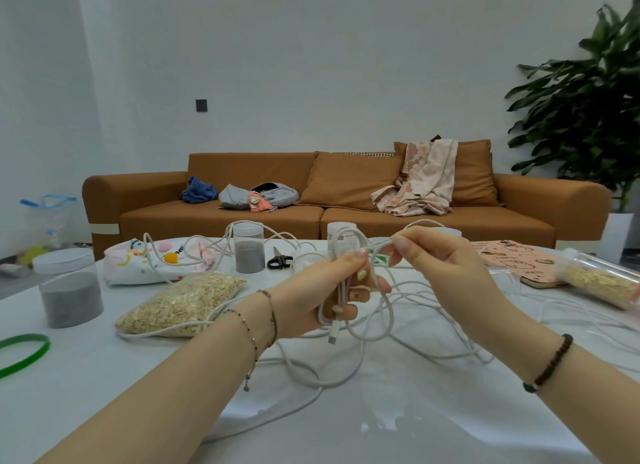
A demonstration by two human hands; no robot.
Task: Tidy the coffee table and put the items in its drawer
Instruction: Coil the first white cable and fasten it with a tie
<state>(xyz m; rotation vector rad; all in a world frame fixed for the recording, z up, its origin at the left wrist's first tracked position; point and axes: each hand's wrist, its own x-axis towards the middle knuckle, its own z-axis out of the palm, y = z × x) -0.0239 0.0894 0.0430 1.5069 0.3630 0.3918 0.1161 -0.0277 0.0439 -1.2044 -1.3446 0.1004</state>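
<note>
White, smooth cable [337, 325] sprawls in loose loops over the glossy white coffee table [381, 422], from its centre out to 3 o'clock. The left hand [322, 290] grips a wound bundle of it at centre, with a plug hanging below. The right hand [446, 273], just at 3 o'clock, pinches one strand. A clear bag of oats [183, 302] lies at 9 o'clock, black-handled scissors [280, 260] at 11, and a pink cartoon notebook [519, 261] at 2; its lettering is unreadable.
</note>
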